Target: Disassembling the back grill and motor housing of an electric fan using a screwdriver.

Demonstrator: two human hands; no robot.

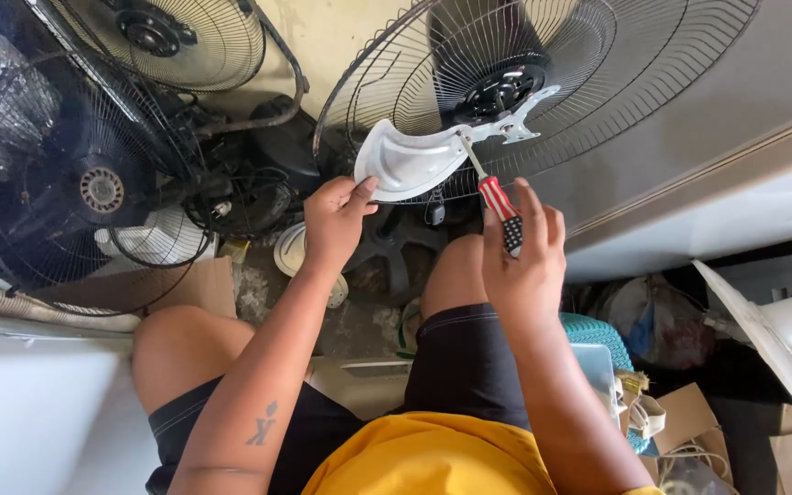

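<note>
— Item one?
— Fan blade (pixel 407 160), pale grey metal, curved. It lies up and in front of the person, against the rear wire guard (pixel 598 55) of a large fan. Its root bracket (pixel 515 119) meets the dark motor hub (pixel 497 92), up and to the right of the blade's broad end.

— Item two?
— Screwdriver (pixel 497 203), red-and-white striped handle, thin steel shaft. Long axis runs diagonally, handle low right, tip high left. The tip sits at the blade's root, just beside the bracket; whether it is seated in a screw head is too small to tell.

— The grips?
— Left hand (pixel 336 220): fingers pinched on the blade's lower edge, grasping it, thumb on top. Right hand (pixel 524 261): clenched round the screwdriver handle, fingers wrapped, shaft leading out above them. The right hand is nearer the bracket; the left is nearer the blade's broad end.

— Surroundings?
— Two more caged fans (pixel 75 174) at left, a loose white blade (pixel 763 339) at far right, cardboard (pixel 689 412) and clutter on the floor.
</note>
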